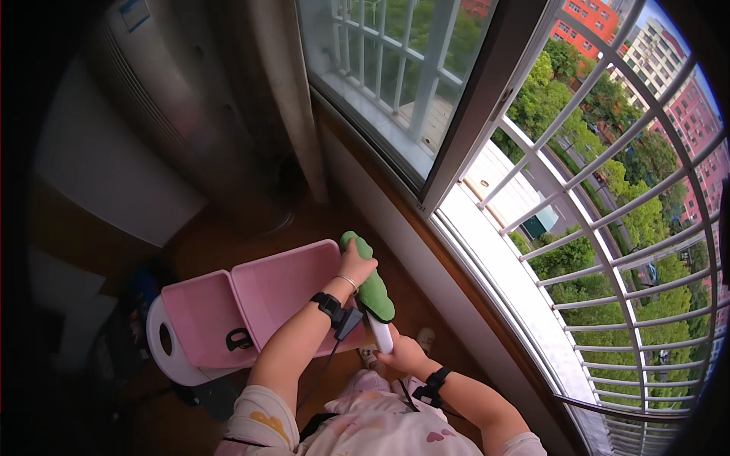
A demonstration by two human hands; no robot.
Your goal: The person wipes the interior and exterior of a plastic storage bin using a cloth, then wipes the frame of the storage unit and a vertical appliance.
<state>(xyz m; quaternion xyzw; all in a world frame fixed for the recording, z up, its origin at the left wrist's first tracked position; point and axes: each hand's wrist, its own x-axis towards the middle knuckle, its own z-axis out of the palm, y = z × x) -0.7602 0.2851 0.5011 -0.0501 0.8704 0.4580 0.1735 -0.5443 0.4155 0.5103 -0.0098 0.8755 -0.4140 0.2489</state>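
Observation:
Held in front of my body is a window-cleaning brush with a long green cloth head (375,295) and a white handle (381,334). My left hand (357,266) is closed around the upper part of the green head. Lower down, my right hand (407,356) grips the end of the white handle. The brush slants from upper left to lower right, just right of a pink two-compartment bucket (285,277). My left forearm passes over the bucket's near right part and hides some of it.
A sliding window (426,163) with its frame and sill (487,254) runs along the right, with white bars (608,220) beyond it. A curtain (293,99) hangs at the far corner. Dark objects (133,319) stand left of the bucket on the brown floor (220,220).

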